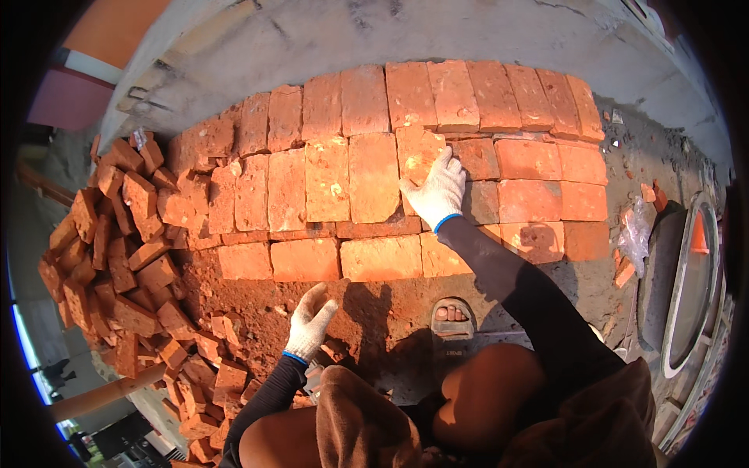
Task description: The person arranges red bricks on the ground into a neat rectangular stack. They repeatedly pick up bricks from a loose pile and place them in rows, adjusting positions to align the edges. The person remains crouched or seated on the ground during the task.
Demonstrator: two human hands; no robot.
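Note:
My right hand (438, 186), in a white knit glove with a blue cuff, reaches over a stack of orange-red bricks. It grips an orange brick (419, 148) in the upper row, thumb on the near left and fingers over the right side. Left of that brick, a row of bricks (374, 178) lies side by side; to its right the lower layer (529, 159) is exposed. My left hand (312, 321), gloved the same way, hovers above the reddish ground in front of the stack. Its thumb and fingers are apart, holding nothing.
A heap of loose bricks (129, 265) spreads along the left. Behind the stack stands a grey wall (312, 39). At right lie clear plastic (636, 238) and a round-ended framed object (690, 288). My sandalled foot (452, 320) rests close before the stack.

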